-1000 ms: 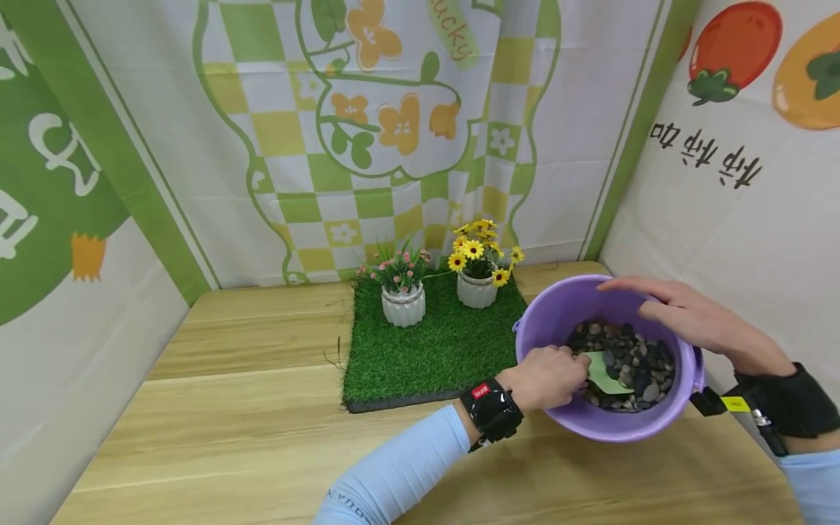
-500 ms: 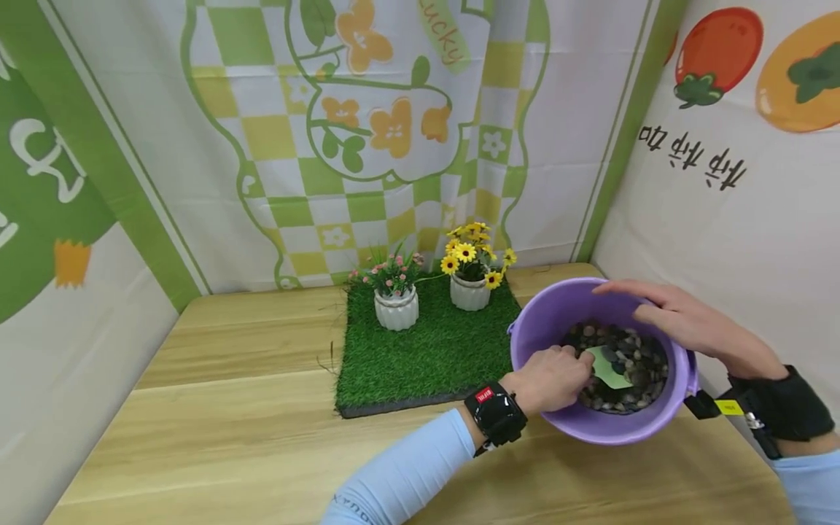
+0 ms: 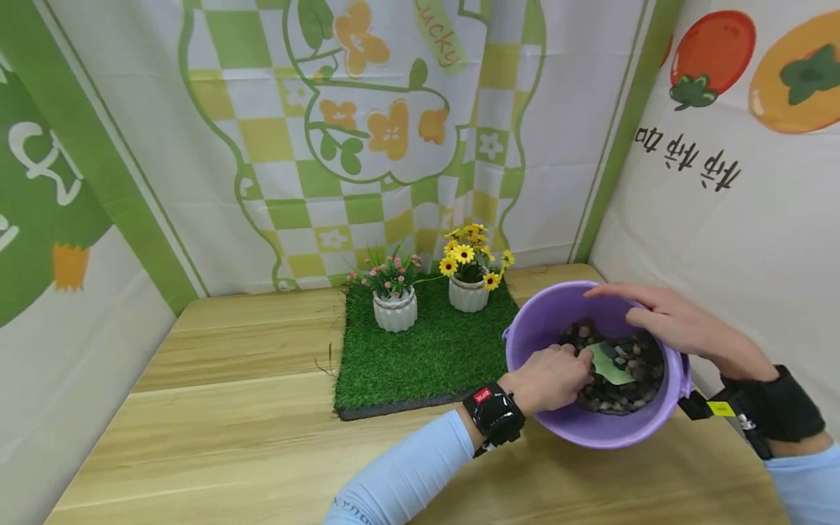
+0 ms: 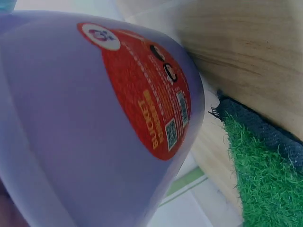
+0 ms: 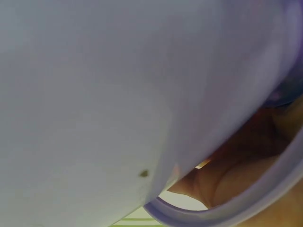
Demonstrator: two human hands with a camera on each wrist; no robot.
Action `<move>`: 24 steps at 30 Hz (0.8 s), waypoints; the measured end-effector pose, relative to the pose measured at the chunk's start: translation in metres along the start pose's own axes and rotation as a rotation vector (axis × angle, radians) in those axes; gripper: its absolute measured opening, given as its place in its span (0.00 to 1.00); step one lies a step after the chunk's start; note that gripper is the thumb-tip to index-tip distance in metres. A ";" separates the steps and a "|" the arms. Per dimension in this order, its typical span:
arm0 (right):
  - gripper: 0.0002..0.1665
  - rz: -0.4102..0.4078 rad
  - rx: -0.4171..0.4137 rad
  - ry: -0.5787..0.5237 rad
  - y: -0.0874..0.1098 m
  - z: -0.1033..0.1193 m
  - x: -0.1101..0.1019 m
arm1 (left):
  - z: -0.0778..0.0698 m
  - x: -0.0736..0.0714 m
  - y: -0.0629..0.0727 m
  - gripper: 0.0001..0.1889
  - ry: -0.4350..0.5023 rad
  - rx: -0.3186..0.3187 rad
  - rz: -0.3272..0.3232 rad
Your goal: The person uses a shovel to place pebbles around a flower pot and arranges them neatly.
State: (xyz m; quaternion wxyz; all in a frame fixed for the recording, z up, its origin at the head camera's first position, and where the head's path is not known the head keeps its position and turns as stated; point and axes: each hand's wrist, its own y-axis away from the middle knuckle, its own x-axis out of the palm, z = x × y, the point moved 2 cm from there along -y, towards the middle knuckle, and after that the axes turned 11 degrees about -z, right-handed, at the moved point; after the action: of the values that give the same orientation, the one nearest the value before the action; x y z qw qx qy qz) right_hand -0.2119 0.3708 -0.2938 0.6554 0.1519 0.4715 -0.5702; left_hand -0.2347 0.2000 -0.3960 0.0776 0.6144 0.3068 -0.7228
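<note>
In the head view a purple bucket (image 3: 558,302) stands at the right of the table, with dark and brown pebbles (image 3: 617,401) in it. My left hand (image 3: 551,375) reaches over its near left rim with fingers curled, gripping a flat light green scoop-like piece (image 3: 607,366). Several pebbles lie on that piece; the part inside my fist is hidden. My right hand (image 3: 676,321) rests over the far right rim, fingers fairly straight and thumb apart. The left wrist view shows the bucket's outer wall (image 4: 61,113) with a red label; the right wrist view shows its pale wall (image 5: 94,104) close up.
Left of the bucket lies a green artificial grass mat (image 3: 420,372) on the wooden table (image 3: 243,430). On the mat stand a white pot with pink flowers (image 3: 396,312) and another with yellow flowers (image 3: 469,295). Printed curtains hang behind and at both sides.
The whole head view has shifted slightly. The bucket and my right hand have come a little to the left. The green piece stays among the pebbles in my left hand's grip.
</note>
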 end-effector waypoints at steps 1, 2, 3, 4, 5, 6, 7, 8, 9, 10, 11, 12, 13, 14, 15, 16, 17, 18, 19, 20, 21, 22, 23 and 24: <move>0.33 0.002 0.003 -0.004 0.000 0.000 0.000 | 0.000 0.000 0.000 0.10 0.001 0.003 -0.002; 0.33 -0.001 -0.001 -0.003 0.000 0.000 0.000 | -0.001 0.000 0.001 0.10 0.000 0.008 -0.007; 0.33 -0.006 -0.010 0.001 0.000 0.000 0.000 | -0.001 0.000 0.001 0.10 -0.001 0.013 -0.012; 0.33 -0.011 -0.019 0.000 0.000 0.000 0.000 | -0.001 0.000 0.002 0.10 -0.003 0.016 -0.016; 0.33 -0.015 -0.029 0.005 0.000 0.000 0.000 | -0.002 0.000 0.002 0.10 -0.007 0.017 -0.020; 0.32 -0.019 -0.039 0.006 0.000 0.000 0.001 | -0.002 0.000 0.003 0.10 -0.010 0.018 -0.023; 0.32 -0.024 -0.051 0.011 0.000 0.000 0.001 | -0.002 -0.001 0.003 0.11 -0.013 0.018 -0.024; 0.32 -0.032 -0.062 0.011 0.001 -0.001 0.001 | -0.002 -0.001 0.004 0.11 -0.015 0.020 -0.028; 0.31 -0.037 -0.064 0.008 0.001 -0.001 0.001 | -0.003 -0.002 0.004 0.11 -0.014 0.020 -0.030; 0.31 -0.043 -0.065 0.005 0.001 -0.002 0.001 | -0.002 -0.002 0.005 0.11 -0.015 0.020 -0.032; 0.31 -0.048 -0.064 0.001 0.001 -0.002 0.002 | -0.002 -0.003 0.005 0.11 -0.015 0.019 -0.034; 0.31 -0.054 -0.063 -0.001 0.000 -0.003 0.002 | -0.002 -0.004 0.005 0.11 -0.016 0.020 -0.039; 0.31 -0.059 -0.061 -0.006 0.000 -0.003 0.002 | -0.001 -0.004 0.006 0.11 -0.014 0.021 -0.045; 0.31 -0.060 -0.063 -0.007 -0.001 -0.004 0.002 | 0.000 -0.005 0.006 0.11 -0.011 0.021 -0.048; 0.31 -0.058 -0.066 -0.005 -0.001 -0.004 0.002 | 0.000 -0.007 0.006 0.11 -0.005 0.022 -0.050; 0.31 -0.056 -0.070 -0.004 -0.001 -0.004 0.002 | 0.001 -0.008 0.007 0.10 0.002 0.021 -0.052; 0.31 -0.052 -0.075 -0.005 -0.002 -0.005 0.002 | 0.002 -0.009 0.007 0.10 0.009 0.022 -0.054; 0.31 -0.046 -0.078 -0.001 -0.002 -0.005 0.002 | 0.003 -0.010 0.008 0.10 0.018 0.020 -0.055; 0.31 -0.042 -0.080 -0.005 -0.002 -0.005 0.002 | 0.004 -0.012 0.009 0.10 0.027 0.018 -0.055; 0.31 -0.041 -0.083 -0.005 -0.002 -0.006 0.002 | 0.005 -0.013 0.010 0.11 0.037 0.018 -0.054; 0.31 -0.044 -0.081 -0.007 -0.002 -0.007 0.002 | 0.006 -0.014 0.011 0.11 0.044 0.019 -0.057; 0.31 -0.048 -0.076 -0.010 -0.002 -0.007 0.002 | 0.008 -0.016 0.012 0.11 0.048 0.020 -0.060; 0.31 -0.047 -0.076 -0.007 -0.002 -0.008 0.002 | 0.009 -0.018 0.014 0.11 0.054 0.020 -0.063; 0.31 -0.049 -0.072 -0.009 -0.001 -0.009 0.002 | 0.010 -0.019 0.015 0.11 0.060 0.022 -0.067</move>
State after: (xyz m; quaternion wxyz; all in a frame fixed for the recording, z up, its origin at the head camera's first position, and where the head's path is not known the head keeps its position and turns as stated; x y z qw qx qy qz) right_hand -0.2174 0.3755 -0.2999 0.6482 0.1142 0.4923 -0.5696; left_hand -0.2314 0.1774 -0.3824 0.0375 0.6261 0.3216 -0.7093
